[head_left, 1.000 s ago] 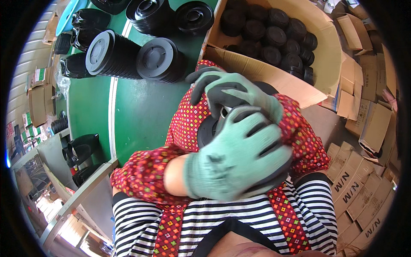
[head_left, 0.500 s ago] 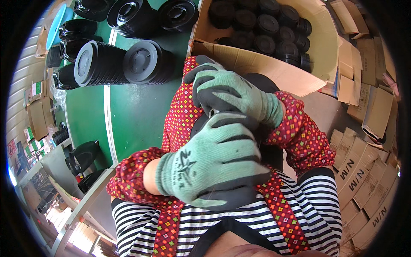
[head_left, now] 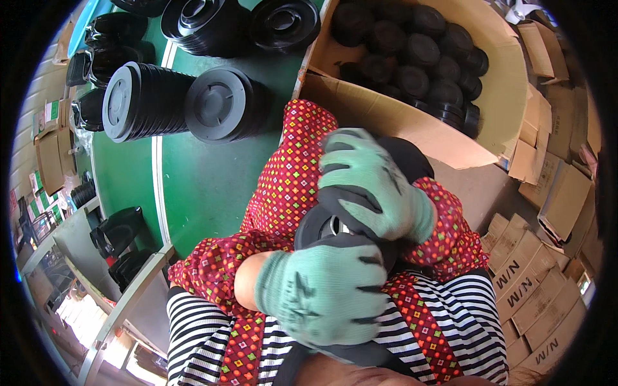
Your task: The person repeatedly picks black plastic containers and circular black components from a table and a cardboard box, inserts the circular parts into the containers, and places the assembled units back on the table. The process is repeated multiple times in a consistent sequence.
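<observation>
Both hands wear pale green knit gloves with black coated palms. In front of my chest they close round a black round plastic part (head_left: 310, 226), which has a shiny metal-looking piece at its centre. My left hand (head_left: 325, 293) lies across its near side, knuckles up, with the fingertips hidden beneath. My right hand (head_left: 373, 186) curls over the far side, its fingers bent and pressed together. Most of the part is covered by the gloves. Behind my right wrist shows a dark rounded shape (head_left: 409, 157) that I cannot identify.
Stacks of black ribbed discs (head_left: 219, 103) and black ring-shaped parts (head_left: 283, 22) stand on the green table (head_left: 212, 174) to the left. An open cardboard box (head_left: 412, 125) at the far right holds several black round parts. Flattened cartons (head_left: 534, 296) lie at the right.
My right hand has moved nearer my body and tilted, uncovering more of the black part and its metal-looking centre. My left hand has shifted slightly right and nearer. The whole view has shifted a little.
</observation>
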Demonstrator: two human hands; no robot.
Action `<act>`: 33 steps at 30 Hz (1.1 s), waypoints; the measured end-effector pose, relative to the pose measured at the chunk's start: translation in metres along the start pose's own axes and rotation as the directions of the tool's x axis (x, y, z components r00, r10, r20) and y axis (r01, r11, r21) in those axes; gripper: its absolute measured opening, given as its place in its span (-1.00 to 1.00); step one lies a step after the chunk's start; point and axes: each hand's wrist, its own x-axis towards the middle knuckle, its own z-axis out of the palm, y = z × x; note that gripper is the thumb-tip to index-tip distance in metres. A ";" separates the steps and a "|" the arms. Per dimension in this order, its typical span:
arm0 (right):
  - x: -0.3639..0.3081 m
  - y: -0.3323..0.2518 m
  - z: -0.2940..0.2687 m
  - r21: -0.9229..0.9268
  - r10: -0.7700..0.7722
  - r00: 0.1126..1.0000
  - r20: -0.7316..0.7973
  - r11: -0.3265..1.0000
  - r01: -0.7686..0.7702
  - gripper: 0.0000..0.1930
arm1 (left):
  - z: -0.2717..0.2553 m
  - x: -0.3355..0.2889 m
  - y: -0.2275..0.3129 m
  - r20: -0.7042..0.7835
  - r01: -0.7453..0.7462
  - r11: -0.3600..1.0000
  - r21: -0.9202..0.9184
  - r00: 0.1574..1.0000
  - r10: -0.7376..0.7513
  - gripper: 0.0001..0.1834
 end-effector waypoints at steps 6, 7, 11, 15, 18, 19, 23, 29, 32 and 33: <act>0.010 -0.038 -0.027 -0.449 0.228 0.965 0.127 0.881 -0.149 -0.61 | -0.006 -0.038 -0.016 -0.305 -0.161 0.894 -0.417 0.952 0.029 -0.56; 0.017 -0.036 -0.034 -0.406 0.230 0.949 0.216 0.905 -0.127 -0.59 | -0.008 -0.037 -0.018 -0.326 -0.187 0.874 -0.449 0.945 0.035 -0.53; 0.022 -0.025 -0.051 -0.264 0.097 0.915 0.391 0.965 0.010 -0.41 | -0.031 -0.018 0.002 -0.151 0.085 0.849 -0.521 0.970 -0.190 -0.31; 0.030 -0.025 -0.055 -0.247 0.100 0.894 0.436 0.969 0.012 -0.32 | -0.045 0.006 0.054 -0.277 0.579 0.793 -0.193 0.743 -0.610 -0.25; 0.048 -0.019 -0.036 -0.149 -0.003 0.912 0.410 0.986 0.070 -0.40 | -0.042 0.040 0.085 -0.201 0.823 0.493 0.282 0.553 -0.808 -0.25; 0.050 -0.022 -0.036 -0.153 0.093 0.887 0.452 0.988 -0.025 -0.41 | -0.033 0.056 0.084 -0.218 0.879 0.277 0.388 0.379 -0.899 -0.25; 0.047 -0.033 -0.027 -0.299 0.183 0.866 0.466 0.954 -0.040 -0.44 | -0.031 0.046 0.055 -0.113 0.864 -0.057 0.501 0.000 -0.994 -0.27; 0.032 -0.032 -0.014 -0.304 0.219 0.907 0.359 0.947 -0.108 -0.40 | -0.036 0.015 0.047 0.014 0.798 0.078 0.598 0.087 -0.996 -0.39; 0.033 -0.040 -0.009 -0.469 0.328 0.905 0.271 0.866 -0.173 -0.39 | -0.060 0.003 0.028 0.119 0.767 0.200 0.610 0.160 -0.980 -0.40; 0.029 -0.047 -0.010 -0.529 0.389 0.893 0.227 0.819 -0.222 -0.39 | -0.069 0.000 0.022 0.172 0.711 0.305 0.634 0.255 -0.952 -0.38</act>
